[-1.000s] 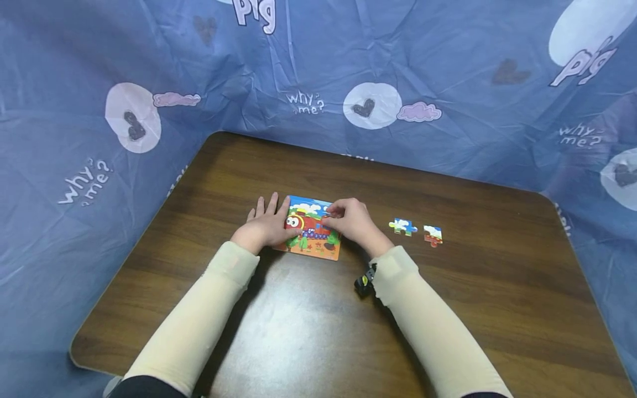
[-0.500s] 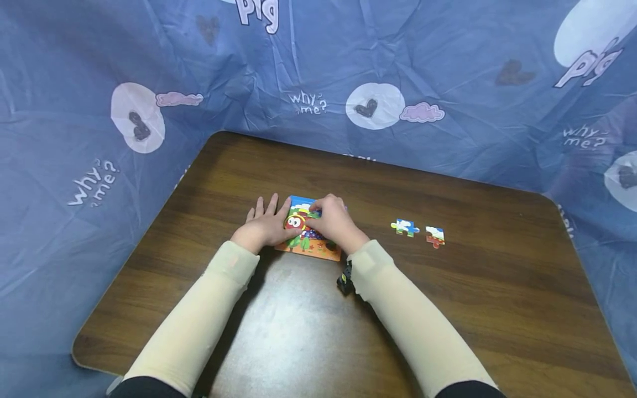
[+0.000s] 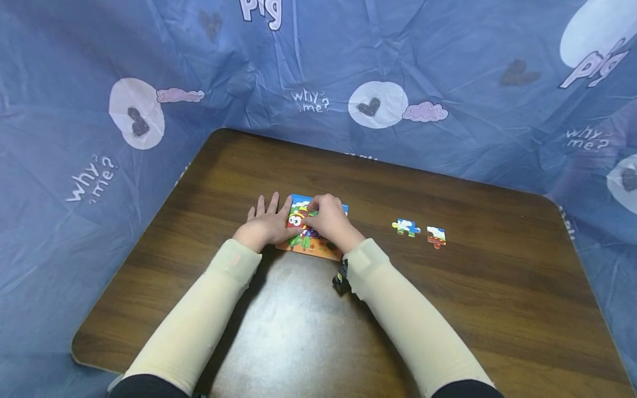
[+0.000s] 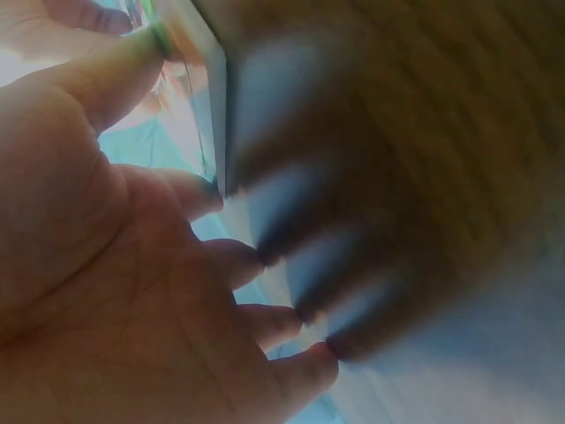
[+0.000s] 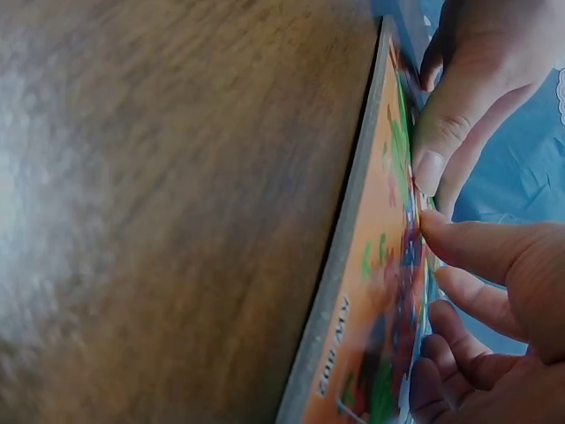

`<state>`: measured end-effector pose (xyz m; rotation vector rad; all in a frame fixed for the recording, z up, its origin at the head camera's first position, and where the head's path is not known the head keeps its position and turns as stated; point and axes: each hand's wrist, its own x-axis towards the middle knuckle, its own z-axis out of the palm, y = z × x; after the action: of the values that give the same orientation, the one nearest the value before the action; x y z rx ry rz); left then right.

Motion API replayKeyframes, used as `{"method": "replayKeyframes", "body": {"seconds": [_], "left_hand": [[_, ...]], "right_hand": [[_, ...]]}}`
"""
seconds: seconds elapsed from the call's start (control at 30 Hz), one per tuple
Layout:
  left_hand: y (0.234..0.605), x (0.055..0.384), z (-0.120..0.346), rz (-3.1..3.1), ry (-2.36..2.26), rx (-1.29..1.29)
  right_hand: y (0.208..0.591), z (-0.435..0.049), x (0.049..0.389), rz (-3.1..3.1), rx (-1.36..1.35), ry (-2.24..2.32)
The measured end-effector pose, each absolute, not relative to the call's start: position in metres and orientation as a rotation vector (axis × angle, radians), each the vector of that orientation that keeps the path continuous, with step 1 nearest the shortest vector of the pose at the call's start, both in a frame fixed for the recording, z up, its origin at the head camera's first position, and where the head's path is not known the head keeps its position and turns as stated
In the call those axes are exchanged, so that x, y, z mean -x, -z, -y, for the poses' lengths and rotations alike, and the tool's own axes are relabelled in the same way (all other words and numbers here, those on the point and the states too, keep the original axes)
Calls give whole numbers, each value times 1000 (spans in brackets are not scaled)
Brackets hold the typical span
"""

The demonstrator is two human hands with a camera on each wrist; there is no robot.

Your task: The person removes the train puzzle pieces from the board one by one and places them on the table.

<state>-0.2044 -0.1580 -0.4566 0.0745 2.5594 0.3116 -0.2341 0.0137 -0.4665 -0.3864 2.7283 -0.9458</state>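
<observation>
A small jigsaw puzzle [image 3: 316,251] with a red cartoon train, blue sky and an orange lower strip lies flat on the table. My left hand [image 3: 267,228] rests at its left side with fingers spread, thumb laid over the picture; the left wrist view shows the fingertips on the tabletop beside the puzzle's edge. Over the middle of the picture, my right hand [image 3: 329,221] pinches at a puzzle piece with thumb and forefinger, the piece mostly hidden beneath the hand. In the right wrist view both thumbs [image 5: 430,172] come close together at the picture surface.
To the right of the puzzle lie two loose jigsaw pieces, a blue-and-white one [image 3: 406,227] and a red-and-white one [image 3: 436,236]. The brown wooden table [image 3: 497,287] has rounded corners. A blue printed cloth [image 3: 259,72] hangs behind and at the sides.
My right hand has moved left over the puzzle, from its right part to its middle, and the upper right corner shows again. The left hand stays in place.
</observation>
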Motion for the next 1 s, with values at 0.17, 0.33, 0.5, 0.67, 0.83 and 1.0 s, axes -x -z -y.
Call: {"method": "replayKeyframes", "body": {"seconds": [0.17,0.33,0.5,0.67,0.83,1.0], "left_hand": [[469,213,161,-2551,-297,-68],[477,217,162,-2558,-302,-77],[480,218,162,-2565,-300,-88],[477,218,162,-2560,-299,-77],[473,217,161,-2554,-307,-70],[475,217,161,-2556,-296,-80]], "right_hand": [[467,-12,233,-2754,383,999],[469,-10,231,-2801,400,1092],[471,-9,231,-2836,413,1180],[470,-9,232,-2762,336,1311],[469,-8,233,-2716,306,1352],[470,-9,234,-2718,258,1394]]}}
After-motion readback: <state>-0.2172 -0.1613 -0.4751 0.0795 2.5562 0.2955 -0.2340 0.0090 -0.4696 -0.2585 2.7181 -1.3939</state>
